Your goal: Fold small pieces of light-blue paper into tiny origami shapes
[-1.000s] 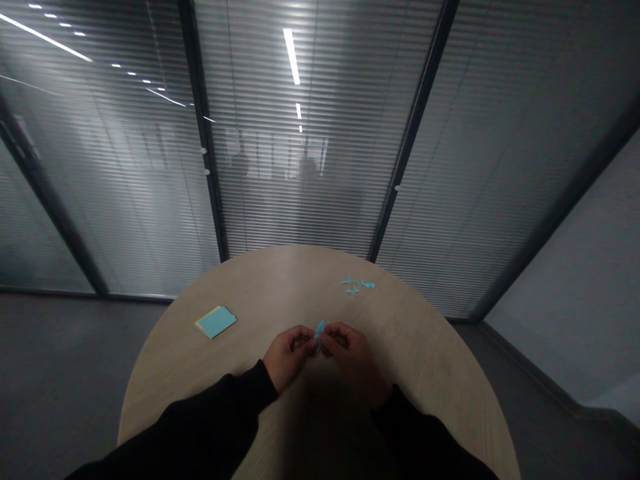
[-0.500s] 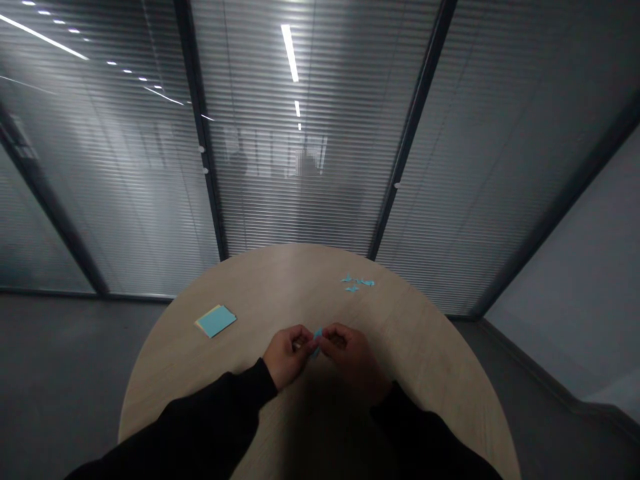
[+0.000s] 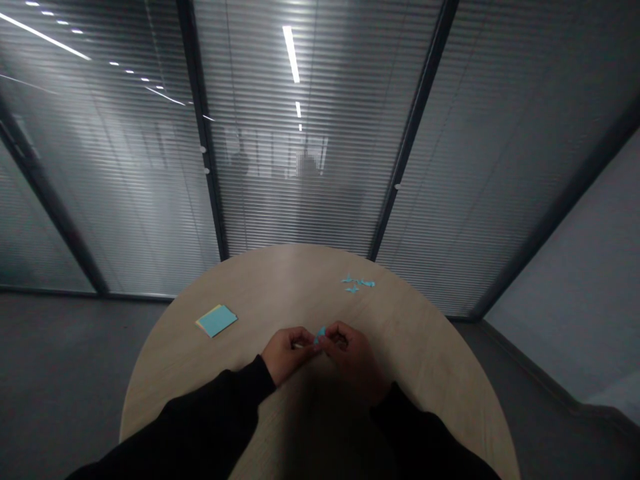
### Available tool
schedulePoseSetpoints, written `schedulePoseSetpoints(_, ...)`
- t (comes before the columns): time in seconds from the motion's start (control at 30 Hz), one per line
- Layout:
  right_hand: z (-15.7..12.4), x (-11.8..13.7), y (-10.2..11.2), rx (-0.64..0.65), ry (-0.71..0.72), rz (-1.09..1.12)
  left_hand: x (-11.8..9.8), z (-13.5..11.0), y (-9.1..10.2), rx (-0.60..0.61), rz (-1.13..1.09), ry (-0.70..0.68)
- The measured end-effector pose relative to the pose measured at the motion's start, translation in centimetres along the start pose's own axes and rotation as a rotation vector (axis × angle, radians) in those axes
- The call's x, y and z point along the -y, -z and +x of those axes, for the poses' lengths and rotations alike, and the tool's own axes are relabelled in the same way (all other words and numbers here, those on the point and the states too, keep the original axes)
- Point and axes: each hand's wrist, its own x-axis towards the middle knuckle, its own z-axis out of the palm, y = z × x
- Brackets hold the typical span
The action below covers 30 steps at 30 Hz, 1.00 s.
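Both hands, left hand (image 3: 286, 352) and right hand (image 3: 350, 353), pinch the small blue paper piece (image 3: 320, 331) between their fingertips, near the table (image 3: 260, 293) front edge

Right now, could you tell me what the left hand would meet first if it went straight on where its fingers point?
The left hand points at the small blue paper piece it pinches; directly behind that, probably, comes the right hand.
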Motion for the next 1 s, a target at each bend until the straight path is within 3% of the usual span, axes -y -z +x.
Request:
schedulePoseSetpoints(0.43,0.3,0.1,1.0,0.148,-0.021,0.086,0.0,0.1,-0.1,0.066,-0.209,0.042)
schedulePoseSetpoints(0.67,0.7,-0.2,0.9,0.008,-0.109,0.283,-1.0,-0.4,-0.1,-0.085,-0.116,-0.069)
schedulePoseSetpoints(1.0,0.3,0.5,0.3,-0.003,-0.093,0.334,-0.9,-0.5,-0.2,-0.153,-0.107,-0.123)
